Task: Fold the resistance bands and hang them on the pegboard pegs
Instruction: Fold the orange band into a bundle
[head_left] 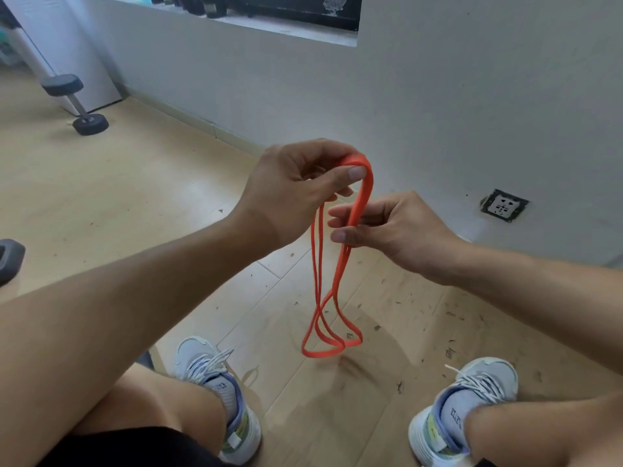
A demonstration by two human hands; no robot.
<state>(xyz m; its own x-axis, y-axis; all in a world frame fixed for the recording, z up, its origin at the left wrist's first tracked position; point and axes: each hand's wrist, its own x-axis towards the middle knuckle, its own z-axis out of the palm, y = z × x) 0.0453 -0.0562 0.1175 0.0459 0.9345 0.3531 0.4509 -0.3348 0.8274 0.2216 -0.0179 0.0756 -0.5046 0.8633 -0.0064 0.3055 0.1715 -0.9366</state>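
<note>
The resistance band (337,274), bright orange, hangs doubled over in front of the seated person, held up between both hands above the wooden floor (118,197), its lower loops dangling just above the boards between the two feet.

Far left, a dark weight (10,261) pokes in at the edge, and further back a dumbbell (76,102) leans against a white panel, one end on the floor. Nearer, the person's left arm reaches in from the lower left, and the left hand (296,190) is closed around the top bend of the band, thumb pressed against the fingers with the orange fold curving over the fingertips. Below it sits the left shoe (219,389), pale grey with white laces.

From that top bend the strands drop down, cross low and open into several loops. Just right of them, the right hand (387,227) pinches one strand a little below the fold, thumb and fingers clamped together on it. The two hands are close, the left slightly higher.

Further right, the floor is scattered with small dark bits of debris. The right shoe (468,409) is planted at the lower right. On the white wall (438,96) behind, a wall socket (504,205) sits low near the floor.
</note>
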